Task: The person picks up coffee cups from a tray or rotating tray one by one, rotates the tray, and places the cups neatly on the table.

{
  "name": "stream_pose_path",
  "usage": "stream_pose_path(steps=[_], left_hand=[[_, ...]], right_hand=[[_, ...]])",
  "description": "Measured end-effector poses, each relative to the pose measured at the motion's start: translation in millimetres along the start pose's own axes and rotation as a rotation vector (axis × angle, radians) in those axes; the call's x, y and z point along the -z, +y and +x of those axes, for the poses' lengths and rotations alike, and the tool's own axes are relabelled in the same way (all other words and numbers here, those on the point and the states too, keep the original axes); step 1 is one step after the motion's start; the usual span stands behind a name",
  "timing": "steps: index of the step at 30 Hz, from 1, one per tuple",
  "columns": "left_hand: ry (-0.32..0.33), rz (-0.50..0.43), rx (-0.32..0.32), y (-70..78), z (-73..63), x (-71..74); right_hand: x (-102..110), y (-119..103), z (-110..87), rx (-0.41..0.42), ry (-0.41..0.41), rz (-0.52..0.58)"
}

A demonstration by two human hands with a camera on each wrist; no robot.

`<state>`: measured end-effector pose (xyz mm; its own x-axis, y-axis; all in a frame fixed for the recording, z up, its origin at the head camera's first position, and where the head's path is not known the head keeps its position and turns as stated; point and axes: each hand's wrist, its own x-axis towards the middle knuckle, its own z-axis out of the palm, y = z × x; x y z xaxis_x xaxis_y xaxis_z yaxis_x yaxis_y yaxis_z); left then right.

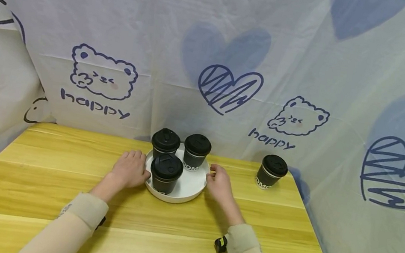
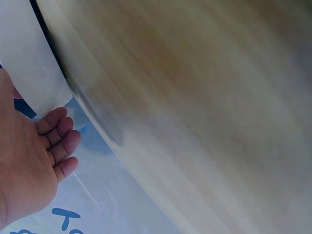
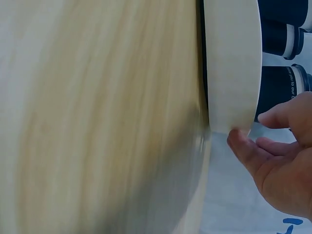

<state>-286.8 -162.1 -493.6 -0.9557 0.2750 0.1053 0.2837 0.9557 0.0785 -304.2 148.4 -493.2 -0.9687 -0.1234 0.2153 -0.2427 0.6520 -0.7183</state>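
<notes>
A round white tray [image 1: 191, 185] sits near the back edge of the table, between my two hands. Three black paper cups with black lids stand on it: one back left [image 1: 166, 142], one back right [image 1: 198, 146] and one in front [image 1: 166, 169]. My left hand [image 1: 129, 169] grips the tray's left side; in the left wrist view its curled fingers [image 2: 66, 146] lie at the tray wall [image 2: 36, 53], thumb mostly hidden. At the right side my right hand [image 1: 219, 184] holds the rim, thumb inside and a fingertip outside in the right wrist view.
Another lidded black cup [image 1: 272, 171] stands alone at the table's back right. A white cloth [image 1: 167, 44] with blue hearts and bears hangs right behind the wooden table [image 1: 155, 241] and along both sides. A small black device [image 1: 221, 245] sits at the right wrist.
</notes>
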Motion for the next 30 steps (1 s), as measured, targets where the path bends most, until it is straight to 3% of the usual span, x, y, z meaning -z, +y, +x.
stream_pose_path(steps=[6, 10, 15, 22, 30], left_hand=[[-0.011, -0.002, 0.010, 0.0, -1.1, 3.1], [-0.018, -0.010, 0.014, -0.2, -1.9, 4.5], [-0.065, -0.084, 0.043, -0.1, -2.3, 7.2], [-0.128, -0.273, 0.104, -1.6, -2.5, 14.9], [0.015, -0.635, 0.192, -0.3, -5.3, 20.7]], right_hand=[[-2, -1, 2.6, -0.008, -0.019, -0.048], [-2, -1, 1.7, -0.021, -0.038, -0.015], [-1, -2, -0.4, -0.011, -0.048, -0.008], [-2, 0, 0.3, -0.068, -0.061, 0.001], [-2, -1, -1.5, -0.094, -0.052, 0.023]])
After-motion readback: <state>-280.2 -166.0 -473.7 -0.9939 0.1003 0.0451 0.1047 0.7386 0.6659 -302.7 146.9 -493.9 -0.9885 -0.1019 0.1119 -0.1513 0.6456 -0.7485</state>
